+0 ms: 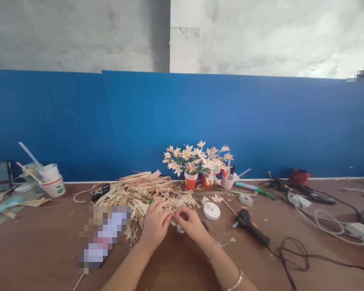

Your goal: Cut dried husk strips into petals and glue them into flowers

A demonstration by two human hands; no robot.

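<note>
My left hand and my right hand meet low over the table, fingertips together in a pinch. Whatever lies between the fingers is too small to make out. Just beyond my left hand spreads a heap of dried husk strips, with cut pieces scattered around it. A white roll of tape lies a little past my right hand. Two red cups, one in front here, hold pale husk flowers on green stems at the back.
A black glue gun with a looping cord lies to the right, near a clear tape roll and a power strip. A blurred-out phone rests at left. Paper cups stand far left, before a blue partition.
</note>
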